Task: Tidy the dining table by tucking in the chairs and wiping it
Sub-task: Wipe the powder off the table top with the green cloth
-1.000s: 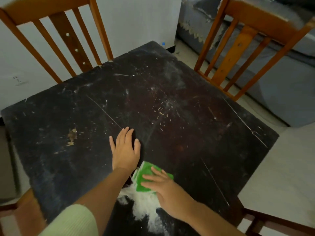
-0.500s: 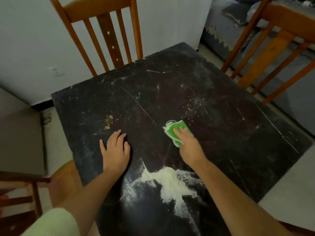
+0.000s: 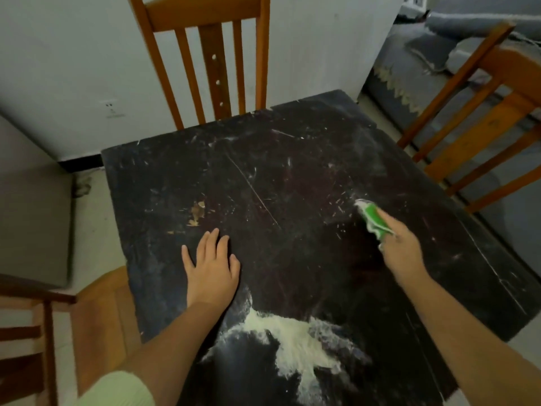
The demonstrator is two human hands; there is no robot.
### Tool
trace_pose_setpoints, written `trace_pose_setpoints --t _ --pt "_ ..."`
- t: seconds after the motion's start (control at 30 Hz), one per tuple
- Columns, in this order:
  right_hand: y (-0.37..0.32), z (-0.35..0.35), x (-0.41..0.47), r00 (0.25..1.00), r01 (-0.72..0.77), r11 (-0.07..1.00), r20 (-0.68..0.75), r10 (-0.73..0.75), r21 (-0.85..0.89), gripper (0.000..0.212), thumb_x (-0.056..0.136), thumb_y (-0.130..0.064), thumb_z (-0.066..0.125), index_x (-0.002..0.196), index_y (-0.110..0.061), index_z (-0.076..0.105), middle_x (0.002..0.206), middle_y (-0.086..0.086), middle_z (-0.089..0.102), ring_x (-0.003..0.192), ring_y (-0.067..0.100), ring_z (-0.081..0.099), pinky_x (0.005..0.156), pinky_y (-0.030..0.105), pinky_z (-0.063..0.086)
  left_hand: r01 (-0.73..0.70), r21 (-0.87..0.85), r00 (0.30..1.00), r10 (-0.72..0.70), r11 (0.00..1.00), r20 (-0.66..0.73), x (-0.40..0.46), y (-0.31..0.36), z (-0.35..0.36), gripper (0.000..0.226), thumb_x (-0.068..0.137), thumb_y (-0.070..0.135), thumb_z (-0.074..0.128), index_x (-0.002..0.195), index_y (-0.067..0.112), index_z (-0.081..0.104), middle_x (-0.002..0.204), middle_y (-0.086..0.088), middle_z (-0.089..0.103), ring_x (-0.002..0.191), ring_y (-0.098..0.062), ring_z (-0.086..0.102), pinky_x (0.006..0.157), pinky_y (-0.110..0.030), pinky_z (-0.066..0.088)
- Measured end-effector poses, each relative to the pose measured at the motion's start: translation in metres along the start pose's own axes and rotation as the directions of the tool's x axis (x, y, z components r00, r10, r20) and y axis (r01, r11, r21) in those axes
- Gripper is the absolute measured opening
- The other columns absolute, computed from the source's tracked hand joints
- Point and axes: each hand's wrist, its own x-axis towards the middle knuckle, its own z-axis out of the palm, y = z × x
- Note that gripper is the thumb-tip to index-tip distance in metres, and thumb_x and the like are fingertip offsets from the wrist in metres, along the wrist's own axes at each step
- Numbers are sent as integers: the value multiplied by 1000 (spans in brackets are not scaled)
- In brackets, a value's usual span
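Two hands noted: left hand point(image 3: 211, 269) laid flat on table point(image 3: 307, 159); green cloth point(image 3: 374, 218) gripped by right hand point(image 3: 402, 250).

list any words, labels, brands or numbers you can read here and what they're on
None can be read.
The green cloth in the right hand: no print shows, and it is blurred.
The wall socket: too small and blurred to show any marking.
The table: only scratches and white powder.

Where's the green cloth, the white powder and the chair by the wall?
green cloth point(image 3: 373, 218), head view, middle of its green face.
white powder point(image 3: 292, 338), head view, thickest patch.
chair point(image 3: 215, 71), head view, centre back slat.
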Motion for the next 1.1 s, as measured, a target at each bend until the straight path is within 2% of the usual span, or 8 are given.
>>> trace_pose_setpoints --t 0.13,0.27,0.43,0.67,0.77,0.87,1.0,1.1 --pt "9 8 52 995 10 957 -89 -38 -291 54 90 8 39 139 -14 45 145 12 40 131 29 39 112 36 29 1 75 1000 -2 997 16 0 -1 4 60 92 43 14 144 20 37 155 -1 26 145 -18 16 115 -55 0" --pt "-17 57 60 947 321 891 140 -290 -321 54 83 17 39 132 -5 52 143 15 44 137 31 33 118 36 16 0 88 999 -3 996 33 1 0 5 72 87 48 1 147 22 30 158 2 19 146 -15 8 116 -53 -3" --pt "-13 101 -28 683 683 710 496 -537 -171 58 77 16 39 127 -8 56 139 10 49 138 29 29 117 51 12 10 12 1000 -10 1000 -4 2 0 2 68 88 47 7 145 21 34 156 2 22 146 -13 10 117 -50 -5" --pt "17 59 -146 325 653 748 849 -416 116 66 82 11 40 130 -34 51 139 -26 37 137 -11 16 116 18 2 7 -206 1000 -8 978 -3 -7 -11 -11 48 98 34 27 137 16 47 149 1 38 142 -12 25 119 -42 -1" --pt "-6 34 -118 587 367 924 744 -320 107 64 84 17 38 116 -36 59 127 -16 55 109 -16 50 93 5 39 56 -159 998 -60 986 -17 -23 -22 -13 40 100 27 34 137 19 47 150 3 37 142 -11 24 119 -45 -2" --pt "-2 -5 -45 935 204 976 280 -218 78 48 89 9 48 110 -31 65 115 -1 65 88 -1 61 70 19 51 12 -69 1000 -14 998 -22 -37 -29 -9 58 94 41 17 139 18 45 152 1 32 143 -14 21 118 -48 3" --pt "43 -58 40 999 8 972 39 2 -237 41 94 -8 49 129 -27 55 129 6 56 106 21 54 88 34 44 13 -7 1000 -13 1000 5 -36 -26 -5 51 98 39 27 144 19 36 156 1 23 146 -14 11 118 -48 -2" --pt "54 -43 29 986 164 873 102 -132 -460 39 95 -4 40 131 -12 53 138 17 48 121 29 47 107 30 32 17 -11 1000 -18 1000 -14 -35 -24 -5 49 99 33 36 145 19 34 157 1 20 146 -14 8 118 -47 -3"
